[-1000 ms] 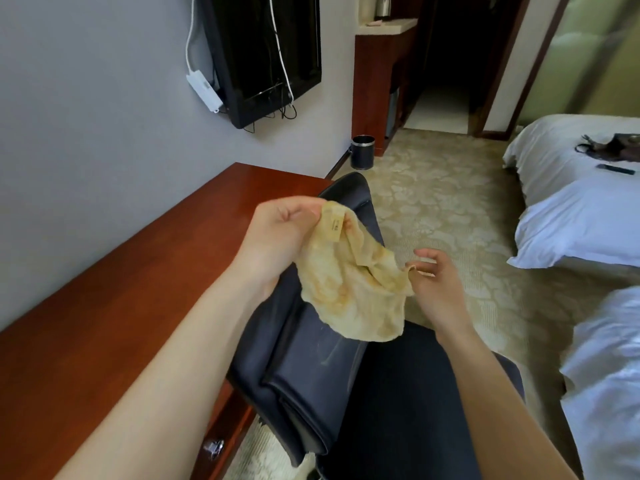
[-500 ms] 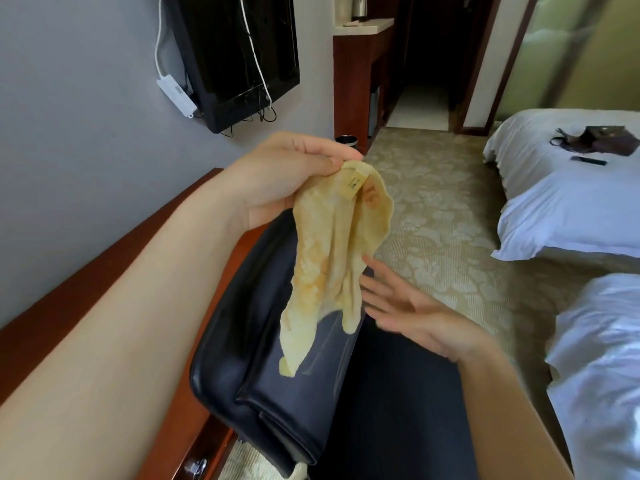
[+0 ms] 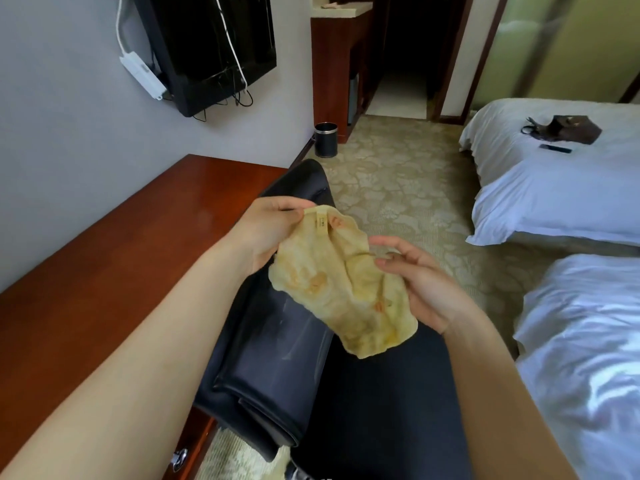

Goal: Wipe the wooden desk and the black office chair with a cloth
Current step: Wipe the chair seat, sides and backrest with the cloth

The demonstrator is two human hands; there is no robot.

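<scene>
A yellow stained cloth [image 3: 343, 292] hangs in the air between my hands, above the black office chair [image 3: 277, 358]. My left hand [image 3: 266, 230] pinches the cloth's top corner by its label. My right hand [image 3: 422, 282] holds the cloth's right side with curled fingers. The chair's padded back leans against the edge of the reddish wooden desk [image 3: 121, 271], which runs along the grey wall on the left. The chair's dark seat [image 3: 381, 410] lies below my arms.
A black TV [image 3: 214, 46] with cables and a white power strip hangs on the wall above the desk. A small black bin [image 3: 325, 139] stands on the patterned carpet. Two white beds [image 3: 554, 174] are at the right; a bag and a remote lie on the far one.
My left hand has lowered the cloth from its raised position. My right hand, open below it half a second ago, has taken hold of the cloth's right side.
</scene>
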